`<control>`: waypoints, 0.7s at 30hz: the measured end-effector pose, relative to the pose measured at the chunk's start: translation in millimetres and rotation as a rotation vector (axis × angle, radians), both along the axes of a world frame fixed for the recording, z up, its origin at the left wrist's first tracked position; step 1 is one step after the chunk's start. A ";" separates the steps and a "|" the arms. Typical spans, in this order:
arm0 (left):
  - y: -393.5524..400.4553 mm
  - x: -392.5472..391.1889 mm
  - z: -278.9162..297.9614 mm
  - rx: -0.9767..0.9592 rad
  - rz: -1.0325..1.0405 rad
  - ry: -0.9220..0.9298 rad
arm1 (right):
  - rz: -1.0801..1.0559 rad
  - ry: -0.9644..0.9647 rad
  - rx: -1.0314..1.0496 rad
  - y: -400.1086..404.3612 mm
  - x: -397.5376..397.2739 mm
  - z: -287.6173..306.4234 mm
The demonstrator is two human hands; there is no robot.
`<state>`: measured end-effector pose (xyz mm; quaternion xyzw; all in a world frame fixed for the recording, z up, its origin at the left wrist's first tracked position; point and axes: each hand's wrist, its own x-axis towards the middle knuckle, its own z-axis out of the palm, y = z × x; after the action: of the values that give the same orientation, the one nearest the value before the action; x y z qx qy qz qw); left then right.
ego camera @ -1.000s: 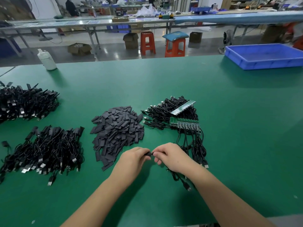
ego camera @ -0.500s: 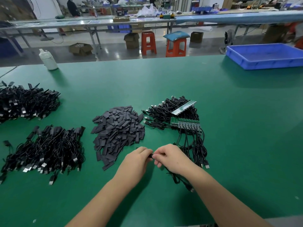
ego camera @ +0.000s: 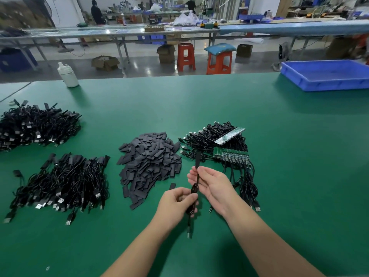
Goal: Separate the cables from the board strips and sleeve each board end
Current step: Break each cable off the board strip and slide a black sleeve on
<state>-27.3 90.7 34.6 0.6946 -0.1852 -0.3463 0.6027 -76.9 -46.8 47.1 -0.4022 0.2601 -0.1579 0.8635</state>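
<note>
A wide green-topped bench (ego camera: 259, 120) carries everything, with a shallow blue plastic tray (ego camera: 327, 76) at its far right corner and a white plastic bottle (ego camera: 67, 74) at the far left. Along the left side lie two heaps of black USB cables, a bigger heap (ego camera: 38, 126) further off and a nearer heap (ego camera: 63, 180) whose upper ends look already covered. In the middle sits a mound of flat dark grey sleeve pieces (ego camera: 149, 160), and just right of it a tangle of black cables still joined to green board strips (ego camera: 229, 154), with a paler strip (ego camera: 229, 135) lying across the top. Nearest the person, the left hand (ego camera: 177, 200) is curled around the gathered loops of a single black cable (ego camera: 193, 194), its plug hanging below the fist, while the right hand (ego camera: 211, 184) pinches the cable higher up, just under the dark sleeve (ego camera: 197, 159) that stands upright on its end above the fingers. The step in hand appears to be finishing one cable: the sleeve seems to be on the board end, though how fully it is seated cannot be told. The next move likely calls for setting this cable on the nearer heap, then freeing another from the strips.
</note>
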 end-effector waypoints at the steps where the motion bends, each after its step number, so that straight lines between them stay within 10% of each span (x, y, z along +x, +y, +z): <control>1: 2.2 3.4 2.1 0.022 0.030 -0.007 | 0.013 0.040 -0.075 1.4 0.6 -2.3; 8: 64.5 99.6 29.1 0.508 0.354 -0.579 | 0.108 0.476 -1.089 -27.0 -18.6 -5.6; 13: 133.6 180.2 33.8 0.873 0.593 -0.861 | 0.055 0.636 -1.295 -58.4 -29.5 -6.7; 21: 151.2 202.4 14.8 1.284 0.472 -0.813 | 0.119 0.804 -1.557 -104.8 -23.8 -10.5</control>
<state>175.1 242.0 49.4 0.9991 -0.0027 0.0324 0.0272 -100.7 -151.5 36.6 -0.9150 0.3417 -0.0917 0.1939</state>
